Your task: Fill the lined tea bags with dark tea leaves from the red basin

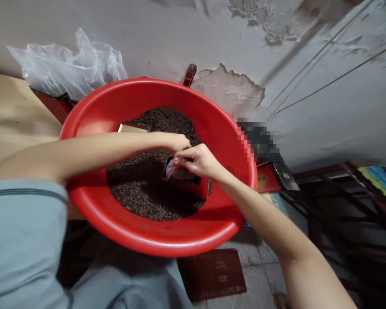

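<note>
A large red basin (161,246) holds a bed of dark, loose dried leaves or grains (135,195). Inside it stands a red box (203,189) with a dark rim and a clear plastic bag (176,172) in its opening. Over the box, my right hand (201,161) pinches the top of the bag between thumb and fingers. My left hand (180,142) reaches in from the left, close behind the right one; its fingertips are mostly hidden. A small cream-coloured open container (134,128) lies on the dark material behind my left forearm.
Clear plastic bags (73,68) sit in a dark red box at the back left, on a wooden surface (16,111). A peeling wall rises behind the basin. Dark racks (328,206) stand right; a dark red panel (215,274) lies below.
</note>
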### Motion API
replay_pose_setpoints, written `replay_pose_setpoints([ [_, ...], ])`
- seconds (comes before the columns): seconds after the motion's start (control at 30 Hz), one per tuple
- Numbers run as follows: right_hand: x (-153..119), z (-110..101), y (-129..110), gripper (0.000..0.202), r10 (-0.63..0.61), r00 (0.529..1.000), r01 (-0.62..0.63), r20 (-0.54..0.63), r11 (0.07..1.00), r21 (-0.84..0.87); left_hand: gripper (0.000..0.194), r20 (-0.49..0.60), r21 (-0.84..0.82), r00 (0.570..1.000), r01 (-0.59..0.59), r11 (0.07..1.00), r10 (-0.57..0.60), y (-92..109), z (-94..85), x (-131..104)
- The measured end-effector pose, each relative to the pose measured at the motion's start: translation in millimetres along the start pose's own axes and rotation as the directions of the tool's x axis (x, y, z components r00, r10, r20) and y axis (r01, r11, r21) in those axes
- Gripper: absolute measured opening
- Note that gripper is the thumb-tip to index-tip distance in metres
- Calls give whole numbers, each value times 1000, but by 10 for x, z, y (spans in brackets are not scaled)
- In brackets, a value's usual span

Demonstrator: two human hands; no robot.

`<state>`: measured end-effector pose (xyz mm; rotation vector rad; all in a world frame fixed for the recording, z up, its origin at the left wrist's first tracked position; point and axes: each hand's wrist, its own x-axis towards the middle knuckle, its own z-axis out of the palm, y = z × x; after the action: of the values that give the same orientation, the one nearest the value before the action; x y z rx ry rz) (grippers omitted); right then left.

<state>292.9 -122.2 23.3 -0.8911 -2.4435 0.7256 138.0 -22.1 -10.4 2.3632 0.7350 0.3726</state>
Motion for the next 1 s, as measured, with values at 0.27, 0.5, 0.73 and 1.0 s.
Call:
replay_pose_setpoints([
  [0.27,97,89,-18,20,50,998,-52,-49,997,-55,82,-31,-208,988,-152,966,149,-93,326,-855],
  [0.5,-47,-345,-75,23,91,993,-93,77,995,28,66,9,-38,977,-214,976,215,184,136,-568],
  [0.73,-356,-557,255,26,-95,990,34,-103,876,-481,103,110,165,994,-7,986,-12,262,-156,-180],
  [1.0,-774,-323,422,39,-170,985,82,-27,600,-796,109,199,252,979,-94,963,43,184,-125,62],
])
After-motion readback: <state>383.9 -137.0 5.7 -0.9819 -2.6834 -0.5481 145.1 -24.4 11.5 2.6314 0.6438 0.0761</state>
